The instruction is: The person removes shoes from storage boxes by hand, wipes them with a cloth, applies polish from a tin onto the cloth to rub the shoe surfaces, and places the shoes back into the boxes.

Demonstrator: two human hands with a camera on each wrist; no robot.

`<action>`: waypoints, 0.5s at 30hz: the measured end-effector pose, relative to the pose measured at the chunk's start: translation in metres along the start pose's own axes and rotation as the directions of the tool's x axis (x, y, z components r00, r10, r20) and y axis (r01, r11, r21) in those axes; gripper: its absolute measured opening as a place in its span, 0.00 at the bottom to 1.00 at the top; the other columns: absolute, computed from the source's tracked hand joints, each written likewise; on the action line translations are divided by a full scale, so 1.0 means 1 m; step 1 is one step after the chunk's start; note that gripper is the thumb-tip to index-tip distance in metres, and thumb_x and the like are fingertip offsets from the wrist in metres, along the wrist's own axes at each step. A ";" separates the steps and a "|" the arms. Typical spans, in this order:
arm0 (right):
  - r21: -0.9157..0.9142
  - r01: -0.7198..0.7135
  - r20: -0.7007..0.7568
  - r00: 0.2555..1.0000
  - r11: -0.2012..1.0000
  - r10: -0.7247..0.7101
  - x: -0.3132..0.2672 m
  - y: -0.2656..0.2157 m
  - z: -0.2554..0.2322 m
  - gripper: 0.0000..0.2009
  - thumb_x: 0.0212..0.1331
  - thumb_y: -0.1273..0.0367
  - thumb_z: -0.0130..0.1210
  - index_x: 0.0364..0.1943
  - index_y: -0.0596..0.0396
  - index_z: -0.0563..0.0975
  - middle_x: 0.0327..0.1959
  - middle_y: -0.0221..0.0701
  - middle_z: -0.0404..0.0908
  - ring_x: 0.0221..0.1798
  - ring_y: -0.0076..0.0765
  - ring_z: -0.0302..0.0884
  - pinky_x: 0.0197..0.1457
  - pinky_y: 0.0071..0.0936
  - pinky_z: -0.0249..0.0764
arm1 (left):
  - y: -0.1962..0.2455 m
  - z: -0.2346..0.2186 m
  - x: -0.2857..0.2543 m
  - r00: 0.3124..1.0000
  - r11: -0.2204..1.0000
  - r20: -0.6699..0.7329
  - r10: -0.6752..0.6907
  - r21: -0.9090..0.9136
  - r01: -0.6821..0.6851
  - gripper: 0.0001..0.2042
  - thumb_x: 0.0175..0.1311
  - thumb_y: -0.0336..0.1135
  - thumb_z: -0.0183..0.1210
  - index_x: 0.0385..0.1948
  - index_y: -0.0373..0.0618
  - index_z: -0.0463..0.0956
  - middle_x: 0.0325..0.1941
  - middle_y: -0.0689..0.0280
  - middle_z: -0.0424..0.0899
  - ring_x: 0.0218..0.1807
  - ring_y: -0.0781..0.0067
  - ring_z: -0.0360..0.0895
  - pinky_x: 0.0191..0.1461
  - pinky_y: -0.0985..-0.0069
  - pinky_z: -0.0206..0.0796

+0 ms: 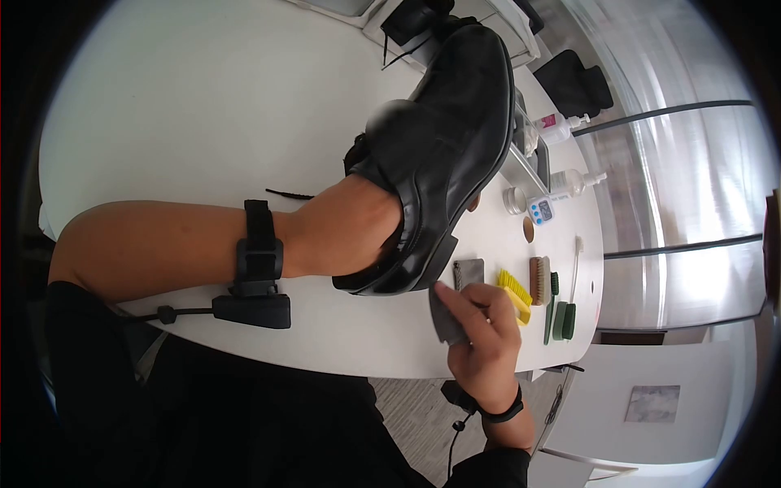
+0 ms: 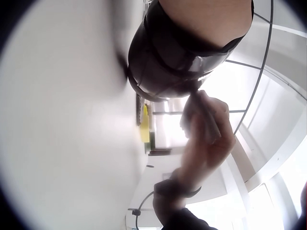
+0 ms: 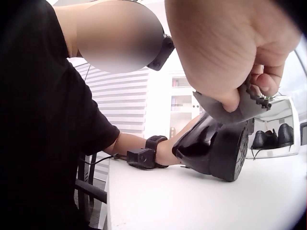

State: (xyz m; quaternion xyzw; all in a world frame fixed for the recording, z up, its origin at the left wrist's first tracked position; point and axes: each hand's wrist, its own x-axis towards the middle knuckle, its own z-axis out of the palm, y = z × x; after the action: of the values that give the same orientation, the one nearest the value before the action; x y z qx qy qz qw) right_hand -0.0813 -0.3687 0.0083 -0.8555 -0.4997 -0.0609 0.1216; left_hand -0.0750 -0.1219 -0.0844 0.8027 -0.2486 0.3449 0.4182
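Left wrist: shoe [image 2: 160, 60], toe unseen.

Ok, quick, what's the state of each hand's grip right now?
Left hand: inside the black shoe, fingers hidden, so open or closed cannot be told.
Right hand: closed, pinching a thin grey piece.

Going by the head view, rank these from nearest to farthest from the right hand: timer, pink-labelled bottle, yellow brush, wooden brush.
1. Yellow brush: right beside the right hand.
2. Wooden brush: just right of the yellow one in the picture.
3. Timer: higher up.
4. Pink-labelled bottle: highest of the four.
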 end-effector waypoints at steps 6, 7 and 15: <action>-0.024 0.031 -0.045 0.998 0.999 -0.032 0.001 -0.005 0.013 0.34 0.32 0.84 0.56 0.54 0.56 0.83 0.42 0.35 0.75 0.38 0.40 0.76 0.40 0.33 0.77 | 0.001 -0.002 0.002 1.000 0.999 -0.011 -0.002 -0.036 0.001 0.18 0.59 0.26 0.58 0.52 0.32 0.74 0.49 0.43 0.81 0.51 0.41 0.78 0.60 0.56 0.70; 0.017 0.032 0.003 0.999 0.999 -0.032 0.001 -0.010 0.010 0.34 0.32 0.84 0.56 0.55 0.58 0.83 0.42 0.34 0.75 0.37 0.40 0.75 0.39 0.33 0.76 | 0.000 -0.002 0.000 0.999 0.999 0.034 -0.031 -0.029 0.032 0.18 0.58 0.26 0.58 0.52 0.32 0.74 0.49 0.43 0.81 0.51 0.41 0.78 0.60 0.56 0.70; 0.052 0.110 -0.109 0.989 0.993 -0.103 0.017 -0.020 0.003 0.36 0.29 0.85 0.56 0.55 0.57 0.83 0.41 0.34 0.75 0.38 0.40 0.75 0.40 0.33 0.75 | -0.003 0.002 0.000 0.999 0.999 -0.042 0.035 0.015 -0.034 0.17 0.55 0.24 0.58 0.47 0.29 0.75 0.45 0.42 0.82 0.48 0.39 0.78 0.58 0.56 0.70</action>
State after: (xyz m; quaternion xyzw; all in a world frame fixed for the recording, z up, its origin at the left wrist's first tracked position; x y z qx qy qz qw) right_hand -0.0903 -0.3447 0.0118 -0.8192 -0.5391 -0.0982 0.1692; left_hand -0.0718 -0.1217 -0.0868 0.7938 -0.2510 0.3706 0.4116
